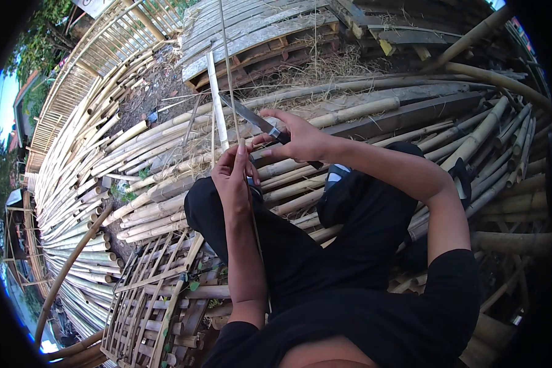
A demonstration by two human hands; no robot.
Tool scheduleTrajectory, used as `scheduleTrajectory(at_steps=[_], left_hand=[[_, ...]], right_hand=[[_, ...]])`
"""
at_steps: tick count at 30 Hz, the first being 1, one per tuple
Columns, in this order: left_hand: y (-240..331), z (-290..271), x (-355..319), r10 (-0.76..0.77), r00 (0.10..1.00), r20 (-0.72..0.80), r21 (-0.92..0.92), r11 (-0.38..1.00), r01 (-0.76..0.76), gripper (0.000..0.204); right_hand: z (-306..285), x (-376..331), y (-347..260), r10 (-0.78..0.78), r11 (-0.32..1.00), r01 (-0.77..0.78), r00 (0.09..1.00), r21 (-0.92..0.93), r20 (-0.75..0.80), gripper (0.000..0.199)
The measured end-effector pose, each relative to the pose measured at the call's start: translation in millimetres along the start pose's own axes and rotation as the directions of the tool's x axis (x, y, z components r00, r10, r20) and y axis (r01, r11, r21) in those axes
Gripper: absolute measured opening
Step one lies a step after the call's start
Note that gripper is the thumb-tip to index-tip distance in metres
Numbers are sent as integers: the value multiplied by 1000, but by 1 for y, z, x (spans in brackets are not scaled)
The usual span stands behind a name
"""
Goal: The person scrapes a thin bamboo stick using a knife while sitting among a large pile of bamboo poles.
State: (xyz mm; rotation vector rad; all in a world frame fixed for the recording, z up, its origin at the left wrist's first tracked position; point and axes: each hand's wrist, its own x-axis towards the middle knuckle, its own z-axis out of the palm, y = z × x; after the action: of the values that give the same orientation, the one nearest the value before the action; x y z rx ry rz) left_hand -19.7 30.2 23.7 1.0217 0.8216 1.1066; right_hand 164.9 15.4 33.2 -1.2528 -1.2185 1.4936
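My left hand [232, 175] is closed around a long thin bamboo strip [229, 61], which runs up past the pallet and down along my forearm. A wider, pale bamboo slat [216, 101] meets the same fingers; whether they grip it too is hard to tell. In my right hand [303, 140] is a knife [253, 115] with a dark handle and a grey blade. Its blade points up and left, crossing the thin strip just above my left fingers. The two hands are close together over my knees, and the fingertips of the right come near the left hand.
Bamboo poles [159, 211] lie stacked beneath and around me, with more piled at left [73, 202]. A wooden pallet [257, 30] stands ahead. A bamboo lattice [147, 300] is at lower left, and a slatted bamboo fence [98, 55] stands behind the left pile.
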Motion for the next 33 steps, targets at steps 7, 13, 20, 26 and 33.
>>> scheduleTrajectory(at_steps=[7,13,20,26,33], left_hand=[[-2,3,0,26,1000,-3,86,996,-26,23],[-5,6,-1,39,999,29,82,996,-41,22],[-6,4,-1,46,997,60,-37,998,-44,24],[-7,-3,3,62,996,58,-156,986,-52,23],[-3,-2,3,35,994,99,-227,974,-12,19]], right_hand=[[-1,1,1,-15,996,15,1000,-87,5,86],[2,5,14,-105,992,103,994,-73,-20,91],[10,-1,0,68,996,-68,998,-52,2,94],[6,1,1,7,1000,-7,998,15,-56,81],[0,1,-8,90,934,-61,994,351,-65,65]])
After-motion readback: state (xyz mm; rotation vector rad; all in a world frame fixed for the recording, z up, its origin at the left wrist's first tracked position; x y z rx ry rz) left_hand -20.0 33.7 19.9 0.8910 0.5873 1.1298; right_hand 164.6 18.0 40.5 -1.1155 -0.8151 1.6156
